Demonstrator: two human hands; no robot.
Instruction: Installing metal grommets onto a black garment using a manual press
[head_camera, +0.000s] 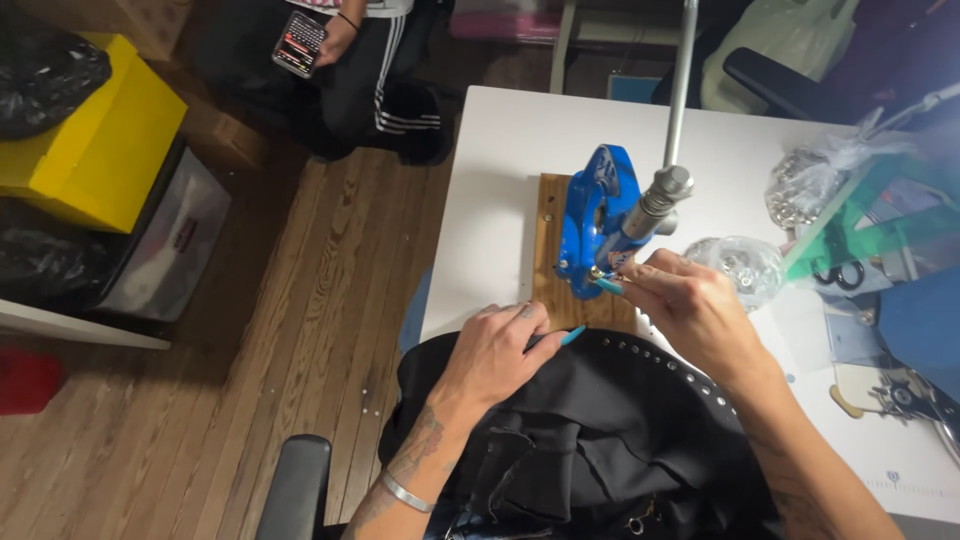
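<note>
1. Pinched fingertips of the right hand (690, 305) close on a small metal piece at the die of the blue hand press (597, 215); the piece itself is too small to identify, though it looks like a stud or rivet part.
2. Left hand (495, 350) lies flat, fingers spread and palm down, on the black garment (590, 430). It grips nothing; it appears to pin the fabric so the edge stays put near the press.
3. Black garment: bunched in the person's lap and over the near table edge. A row of silver studs (665, 362) runs along its upper edge, just below the right hand.
4. Blue hand press: bolted upright on a wooden base board (548, 250), its long grey lever (680, 90) raised. The board probably spreads the load and keeps the press steady.
5. Supply: clear plastic bags of metal fittings (750, 265) sit just right of the press, within reach of the right hand. A second bag lies further back.
6. Surface: white table (500, 180), with green-handled tools and oddments crowded at its right side.
7. Room: wooden plank floor (300, 300); a yellow box (95, 140) and black bags at left. Another person sits beyond the table holding a phone (299, 43).
</note>
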